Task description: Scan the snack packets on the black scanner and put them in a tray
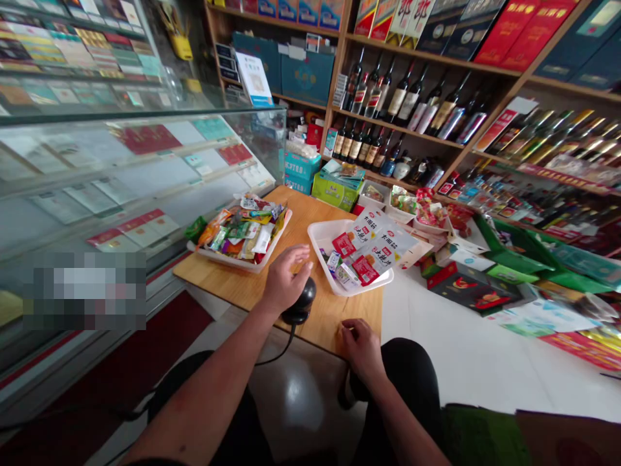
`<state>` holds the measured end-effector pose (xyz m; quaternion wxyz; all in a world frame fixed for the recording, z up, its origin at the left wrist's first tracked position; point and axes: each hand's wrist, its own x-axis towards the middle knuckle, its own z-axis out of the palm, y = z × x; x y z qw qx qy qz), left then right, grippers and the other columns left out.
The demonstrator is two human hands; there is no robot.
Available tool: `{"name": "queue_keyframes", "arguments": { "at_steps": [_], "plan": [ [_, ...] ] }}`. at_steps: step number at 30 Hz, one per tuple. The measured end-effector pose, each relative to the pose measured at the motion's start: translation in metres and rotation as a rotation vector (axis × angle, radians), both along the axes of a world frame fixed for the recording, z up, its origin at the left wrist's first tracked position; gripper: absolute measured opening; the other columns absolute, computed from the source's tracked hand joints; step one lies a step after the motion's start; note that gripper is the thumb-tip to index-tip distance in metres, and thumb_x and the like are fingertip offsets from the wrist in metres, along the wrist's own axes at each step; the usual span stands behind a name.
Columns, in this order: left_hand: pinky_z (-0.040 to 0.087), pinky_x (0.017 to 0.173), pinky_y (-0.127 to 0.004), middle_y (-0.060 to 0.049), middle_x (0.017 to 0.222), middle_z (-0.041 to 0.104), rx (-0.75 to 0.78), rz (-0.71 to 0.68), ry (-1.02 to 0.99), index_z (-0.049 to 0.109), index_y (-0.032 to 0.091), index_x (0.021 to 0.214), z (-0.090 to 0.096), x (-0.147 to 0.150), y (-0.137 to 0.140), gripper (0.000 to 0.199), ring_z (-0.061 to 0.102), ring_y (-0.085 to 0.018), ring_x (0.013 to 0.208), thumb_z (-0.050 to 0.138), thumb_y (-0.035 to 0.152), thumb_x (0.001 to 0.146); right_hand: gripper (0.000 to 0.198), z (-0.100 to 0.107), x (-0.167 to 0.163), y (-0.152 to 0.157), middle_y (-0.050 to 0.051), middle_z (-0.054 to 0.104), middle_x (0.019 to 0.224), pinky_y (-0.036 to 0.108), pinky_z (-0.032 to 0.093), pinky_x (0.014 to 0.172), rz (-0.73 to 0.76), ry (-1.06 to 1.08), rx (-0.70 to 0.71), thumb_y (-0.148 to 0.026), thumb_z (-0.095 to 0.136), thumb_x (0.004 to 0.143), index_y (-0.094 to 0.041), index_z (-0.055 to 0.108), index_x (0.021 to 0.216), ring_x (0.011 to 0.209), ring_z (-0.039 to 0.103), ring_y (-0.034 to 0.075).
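My left hand (287, 278) is over the near edge of the small wooden table (301, 226), fingers loosely bent and thumb apart, with nothing seen in it. Right beside it stands a rounded black device on a cable, perhaps a desktop scanner (305, 301), partly hidden by the hand. At the table's near right corner rests my right hand (361, 346), its fingers loosely curled with a gap between them, and no held thing shows. Beyond the hands, a white tray (320, 259) holds silver-and-red snack packets (369, 249) and small purple-white packs (345, 272).
Left on the table, another white tray (228, 260) is heaped with mixed small snack packets (242, 233). A glass display counter (145, 168) borders the left side. Shelves of bottles (402, 97) stand behind. Boxes and green crates (514, 246) sit on the right.
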<state>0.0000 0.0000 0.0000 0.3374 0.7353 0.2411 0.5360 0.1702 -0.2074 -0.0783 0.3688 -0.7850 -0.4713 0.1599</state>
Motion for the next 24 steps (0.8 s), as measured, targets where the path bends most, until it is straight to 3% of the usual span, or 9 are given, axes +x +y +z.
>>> {"name": "queue_keyframes", "arguments": {
  "at_steps": [3, 7, 11, 15, 20, 24],
  "plan": [
    [0.056, 0.09, -0.032, -0.008, 0.109, 0.071, -0.067, 0.082, 0.04, 0.066, 0.017, 0.118, -0.019, -0.026, -0.009, 0.029, 0.069, -0.018, 0.098, 0.061, 0.028, 0.092, 0.019, -0.017, -0.011, -0.014, 0.008, 0.067, 0.095, 0.032, 0.046, 0.08, 0.025, 0.009, -0.049, -0.028, 0.054, 0.09, -0.017, 0.07, 0.091, 0.087, 0.063, 0.02],
    [0.054, 0.081, -0.03, -0.007, 0.097, 0.073, -0.3, 0.2, 0.099, 0.07, 0.017, 0.103, -0.055, -0.066, -0.02, 0.025, 0.069, -0.018, 0.086, 0.062, 0.037, 0.092, 0.017, -0.034, -0.015, -0.024, 0.008, 0.067, 0.093, 0.033, 0.045, 0.084, -0.001, 0.015, -0.061, -0.024, 0.055, 0.086, -0.016, 0.069, 0.09, 0.091, 0.063, 0.021],
    [0.053, 0.073, -0.029, -0.007, 0.084, 0.072, -0.53, 0.266, 0.09, 0.069, 0.015, 0.094, -0.089, -0.099, -0.033, 0.033, 0.069, -0.019, 0.077, 0.064, 0.046, 0.088, 0.017, -0.041, -0.013, -0.024, 0.008, 0.067, 0.095, 0.033, 0.044, 0.084, -0.01, -0.014, -0.063, -0.024, 0.054, 0.085, -0.016, 0.069, 0.089, 0.091, 0.062, 0.021],
    [0.052, 0.068, -0.028, -0.008, 0.084, 0.072, -0.696, 0.295, 0.036, 0.067, 0.014, 0.089, -0.121, -0.119, -0.049, 0.039, 0.068, -0.019, 0.074, 0.064, 0.053, 0.085, 0.015, -0.044, -0.013, -0.022, 0.007, 0.066, 0.091, 0.032, 0.043, 0.081, 0.004, -0.053, -0.06, -0.024, 0.053, 0.085, -0.017, 0.066, 0.085, 0.089, 0.061, 0.021],
    [0.05, 0.064, -0.029, -0.008, 0.078, 0.071, -0.78, 0.413, 0.058, 0.064, 0.015, 0.08, -0.155, -0.127, -0.079, 0.044, 0.066, -0.019, 0.068, 0.059, 0.058, 0.084, 0.013, -0.044, -0.014, -0.023, 0.006, 0.064, 0.088, 0.03, 0.041, 0.078, 0.012, -0.099, -0.07, -0.024, 0.053, 0.087, -0.018, 0.064, 0.083, 0.086, 0.06, 0.02],
    [0.05, 0.069, -0.029, -0.006, 0.078, 0.069, -0.74, 0.371, 0.127, 0.065, 0.016, 0.083, -0.167, -0.121, -0.107, 0.042, 0.066, -0.02, 0.072, 0.058, 0.057, 0.087, 0.013, -0.038, -0.016, -0.02, 0.006, 0.063, 0.088, 0.029, 0.039, 0.076, -0.004, -0.138, -0.146, -0.025, 0.054, 0.088, -0.018, 0.063, 0.082, 0.086, 0.06, 0.019]
  ]
}}
